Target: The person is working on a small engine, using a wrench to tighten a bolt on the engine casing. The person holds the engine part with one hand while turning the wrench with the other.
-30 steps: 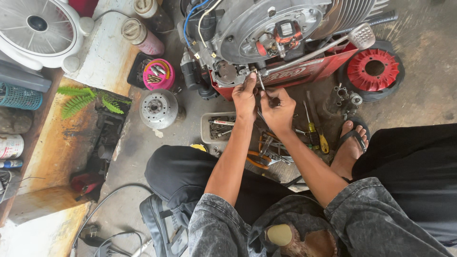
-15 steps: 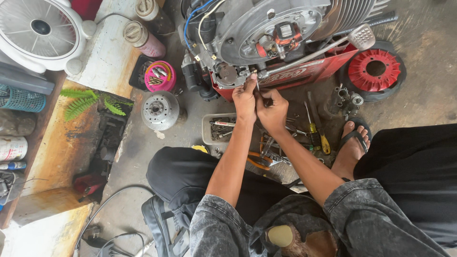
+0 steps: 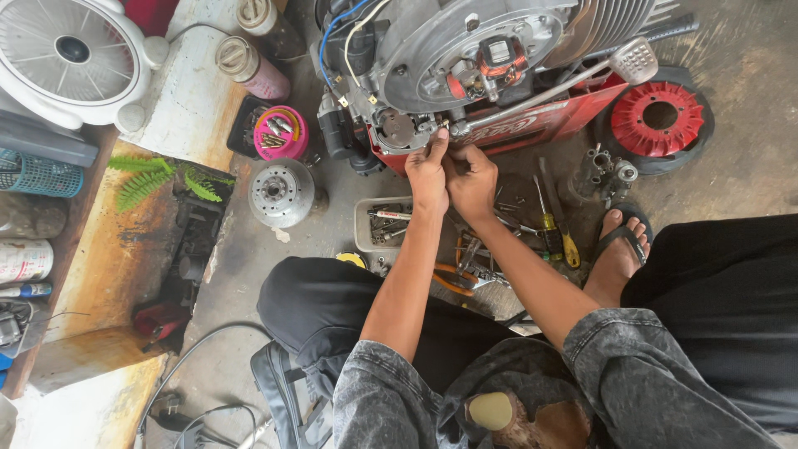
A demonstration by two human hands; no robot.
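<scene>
left hand (image 3: 428,170) fingers pinched | right hand (image 3: 474,179) curled, touching

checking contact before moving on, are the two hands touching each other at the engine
Touching: the head view shows the left hand pressed against the right hand, no gap between them, below the engine.

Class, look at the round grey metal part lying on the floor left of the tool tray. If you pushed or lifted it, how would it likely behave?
The round metal part looks solid, so probably heavy for its size and stiff. It lies flat, so a push would likely slide it rather than roll it. Its surface may be oily and slippery.
</scene>
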